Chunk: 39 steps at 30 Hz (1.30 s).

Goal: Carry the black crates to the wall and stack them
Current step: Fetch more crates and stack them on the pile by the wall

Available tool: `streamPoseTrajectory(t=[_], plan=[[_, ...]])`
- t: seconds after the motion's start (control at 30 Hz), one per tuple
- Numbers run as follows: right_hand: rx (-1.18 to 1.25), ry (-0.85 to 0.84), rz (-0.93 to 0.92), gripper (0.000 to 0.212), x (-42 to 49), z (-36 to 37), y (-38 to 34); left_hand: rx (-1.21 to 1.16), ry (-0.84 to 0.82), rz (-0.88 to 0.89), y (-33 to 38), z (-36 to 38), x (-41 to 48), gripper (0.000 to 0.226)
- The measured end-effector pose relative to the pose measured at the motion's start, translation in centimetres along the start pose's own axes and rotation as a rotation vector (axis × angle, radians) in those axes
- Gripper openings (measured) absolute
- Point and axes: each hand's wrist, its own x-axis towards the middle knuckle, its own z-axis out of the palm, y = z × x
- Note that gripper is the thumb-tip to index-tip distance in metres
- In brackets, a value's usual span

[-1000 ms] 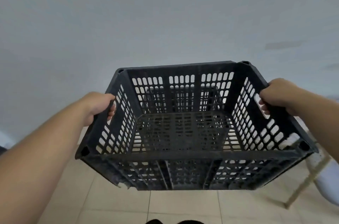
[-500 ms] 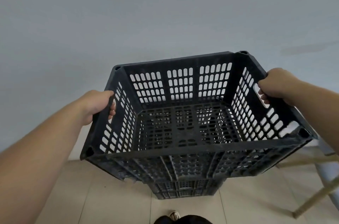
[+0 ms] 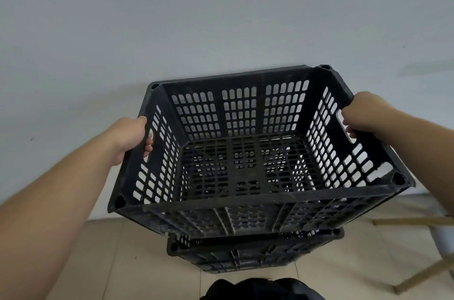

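Observation:
I hold an empty black slotted crate in the air in front of the grey wall. My left hand grips its left handle slot, fingers curled through the opening. My right hand grips the right handle slot the same way. Directly below, a second black crate stands on the tiled floor against the wall, mostly hidden by the crate I hold. There is a gap between the two crates.
Beige floor tiles run up to the wall. Wooden legs of a piece of furniture stand at the lower right. My dark clothing shows at the bottom edge.
The view tipped downward and I came closer to the wall. The lower crate on the floor came into sight under the held crate. Both grips are unchanged.

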Motion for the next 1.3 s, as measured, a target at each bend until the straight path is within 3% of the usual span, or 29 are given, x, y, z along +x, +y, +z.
streamPoseTrajectory(t=[0.5, 0.7, 1.1, 1.2, 1.3], plan=[[-0.015, -0.081, -0.009, 0.027, 0.7, 0.2, 2.0, 0.055, 0.061, -0.041, -0.2, 1.2, -0.6, 0.051], [-0.037, -0.03, 0.01, 0.016, -0.6, 0.7, 1.8, 0.124, 0.174, 0.077, -1.9, 1.7, -1.1, 0.053], [-0.046, 0.005, 0.007, 0.01, -0.2, 0.9, 1.7, 0.128, 0.188, 0.135, -1.3, 1.8, -0.1, 0.052], [0.007, -0.031, 0.007, 0.024, -0.3, 1.1, 1.7, 0.133, 0.177, 0.141, -1.0, 1.6, 0.2, 0.053], [-0.032, -0.012, 0.0, 0.015, -0.3, 0.7, 0.9, 0.129, 0.152, 0.142, -0.9, 1.3, 0.2, 0.051]])
